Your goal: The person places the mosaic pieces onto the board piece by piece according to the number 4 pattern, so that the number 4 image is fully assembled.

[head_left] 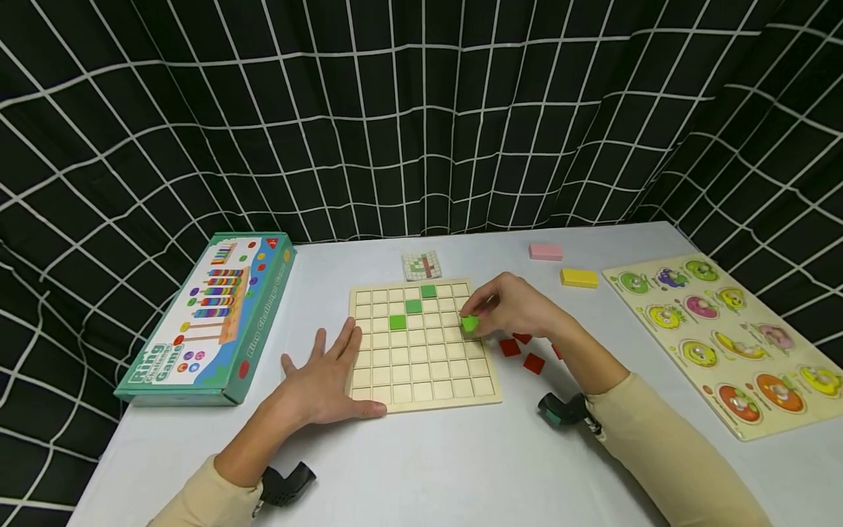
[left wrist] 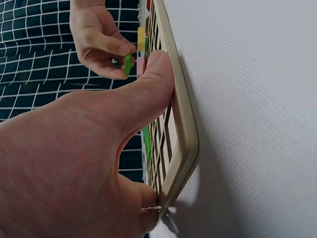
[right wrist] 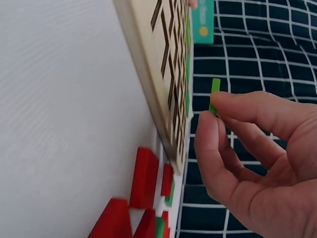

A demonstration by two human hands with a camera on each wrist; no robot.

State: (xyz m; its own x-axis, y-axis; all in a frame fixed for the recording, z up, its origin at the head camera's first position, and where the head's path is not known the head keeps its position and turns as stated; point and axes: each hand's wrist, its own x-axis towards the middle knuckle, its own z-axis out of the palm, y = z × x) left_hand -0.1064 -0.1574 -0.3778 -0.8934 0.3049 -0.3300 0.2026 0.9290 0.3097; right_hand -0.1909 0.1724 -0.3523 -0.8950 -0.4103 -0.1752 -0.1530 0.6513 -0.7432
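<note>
A wooden grid board (head_left: 421, 380) lies on the white table, with three green tiles (head_left: 398, 322) set in its upper cells. My left hand (head_left: 326, 377) lies flat, fingers spread, on the board's near left corner; its thumb (left wrist: 148, 94) presses the board's edge (left wrist: 181, 114). My right hand (head_left: 510, 307) hovers over the board's right side and pinches a green tile (head_left: 470, 324) between thumb and fingers (right wrist: 214, 96). Red tiles (head_left: 520, 351) lie loose on the table just right of the board (right wrist: 143, 176).
A teal "Ring Challenge Game" box (head_left: 211, 315) lies left of the board. A small pattern card (head_left: 421, 265) sits behind the board. A pink block (head_left: 545, 252) and a yellow block (head_left: 579, 277) lie at the back right. A fruit peg puzzle (head_left: 731, 337) fills the right side.
</note>
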